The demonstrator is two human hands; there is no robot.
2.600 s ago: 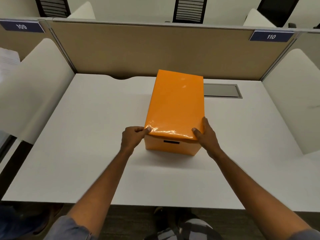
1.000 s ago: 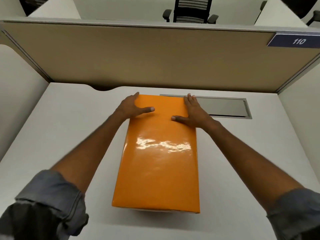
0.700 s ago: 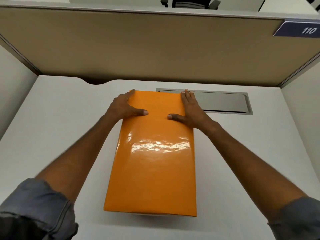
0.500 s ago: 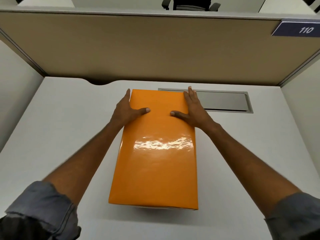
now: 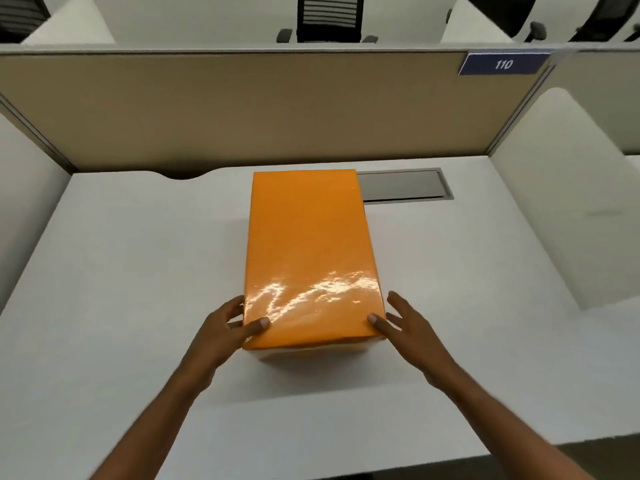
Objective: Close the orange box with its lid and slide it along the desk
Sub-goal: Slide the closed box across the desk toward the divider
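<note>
The orange box [image 5: 308,251] stands lengthwise on the white desk [image 5: 121,271], its glossy lid lying flat over the top. My left hand [image 5: 227,329] holds the box's near left corner, thumb on the lid and fingers against the side. My right hand [image 5: 403,327] holds the near right corner the same way, thumb on the lid edge, fingers spread along the side. The box's near face is mostly hidden below the lid's overhang.
A grey cable hatch [image 5: 403,185] is set into the desk behind the box on the right. A tan partition [image 5: 242,109] with a "110" sign [image 5: 502,64] closes the back. White side dividers [image 5: 568,188] flank the desk. Office chairs stand beyond.
Both hands have left the far end of the lid and come back to the near corners of the box. The view has pulled back and the box sits farther from me.
</note>
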